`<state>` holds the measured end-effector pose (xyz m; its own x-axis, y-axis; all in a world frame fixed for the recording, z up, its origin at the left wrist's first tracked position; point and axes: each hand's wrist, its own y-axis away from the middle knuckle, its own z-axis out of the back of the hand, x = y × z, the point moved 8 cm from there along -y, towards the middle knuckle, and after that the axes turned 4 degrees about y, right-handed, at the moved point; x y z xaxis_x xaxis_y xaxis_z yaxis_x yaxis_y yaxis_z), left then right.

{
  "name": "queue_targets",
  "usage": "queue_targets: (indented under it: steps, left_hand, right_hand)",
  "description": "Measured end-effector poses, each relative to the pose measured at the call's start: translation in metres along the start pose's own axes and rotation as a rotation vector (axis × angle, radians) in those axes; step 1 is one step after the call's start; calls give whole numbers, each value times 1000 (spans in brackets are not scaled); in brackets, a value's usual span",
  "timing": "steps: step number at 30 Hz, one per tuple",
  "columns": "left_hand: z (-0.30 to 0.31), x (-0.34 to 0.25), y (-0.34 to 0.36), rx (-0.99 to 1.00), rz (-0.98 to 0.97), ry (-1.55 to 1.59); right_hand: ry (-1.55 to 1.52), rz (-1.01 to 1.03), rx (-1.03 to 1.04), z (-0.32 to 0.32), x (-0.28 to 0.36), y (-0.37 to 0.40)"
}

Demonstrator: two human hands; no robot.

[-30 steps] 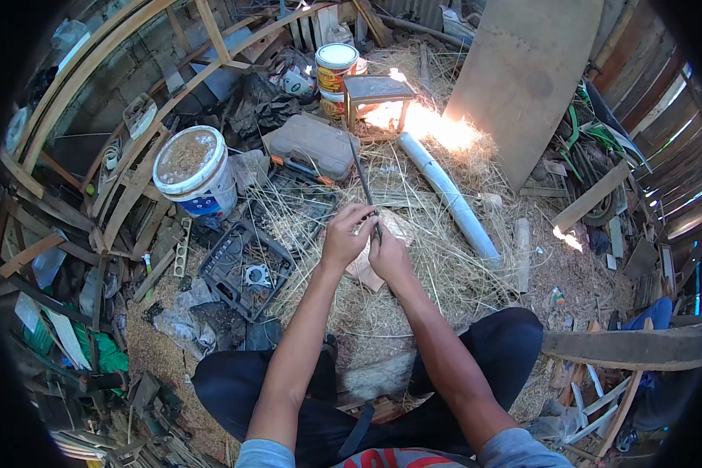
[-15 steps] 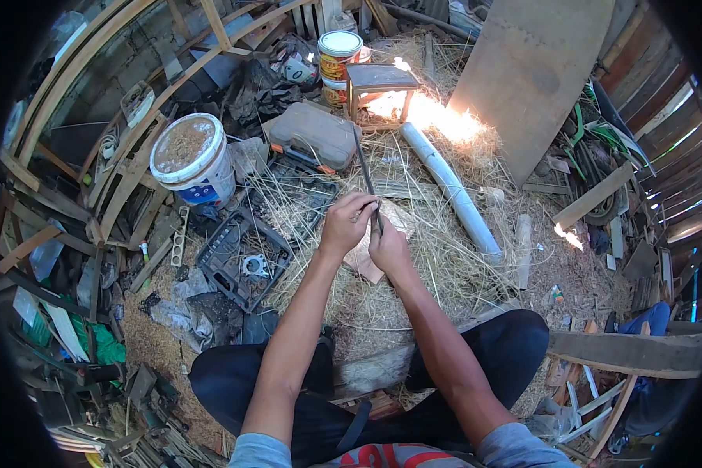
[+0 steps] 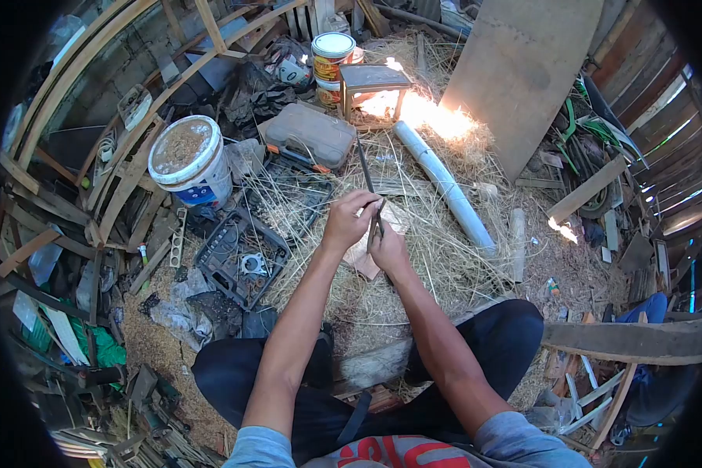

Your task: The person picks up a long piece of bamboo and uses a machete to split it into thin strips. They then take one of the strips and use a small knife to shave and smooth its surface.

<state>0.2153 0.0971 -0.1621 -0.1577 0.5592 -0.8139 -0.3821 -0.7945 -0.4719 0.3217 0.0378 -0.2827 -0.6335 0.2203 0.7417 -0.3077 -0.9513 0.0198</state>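
A long thin dark rod (image 3: 364,166) slants up and away from between my two hands. The fingers of my left hand (image 3: 349,221) are pinched round it. Just to the right, my right hand (image 3: 388,246) is closed on a short dark piece (image 3: 377,221), perhaps a blade or tool, that meets the rod; where one ends and the other begins is too small to tell. Beneath the hands a flat wooden piece (image 3: 363,261) lies on straw (image 3: 437,269).
A grey pipe (image 3: 446,187) lies beyond my right hand. Behind are a grey tool case (image 3: 310,134), a small stool (image 3: 375,76) and stacked paint cans (image 3: 334,58). An open black case (image 3: 244,257) and a white bucket (image 3: 189,162) stand left. A board (image 3: 522,78) leans back right.
The view has shifted slightly, so most things sit a little further left. Both hands remain together at the rod, and the dark piece at my right hand stands at a slightly different angle.
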Motion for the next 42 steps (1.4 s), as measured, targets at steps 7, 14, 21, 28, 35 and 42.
queue_targets:
  steps: [7,14,21,28,35,42]
  left_hand:
    - [-4,-11,4,-24,-79,1]
    - [1,0,-4,-26,-77,20]
    - [-7,3,-3,14,-97,51]
    - [-27,62,6,-207,211,597]
    - [-35,95,2,52,359,604]
    - [-38,103,2,-11,401,575]
  right_hand:
    - [-12,-23,-11,-18,-24,8]
    - [-27,-64,41,-33,-34,-1]
    - [-45,-118,40,-63,-74,20]
    - [36,-100,16,-107,-98,5]
    - [-1,-154,-30,-119,-103,7]
    - [30,-250,41,-133,-123,12]
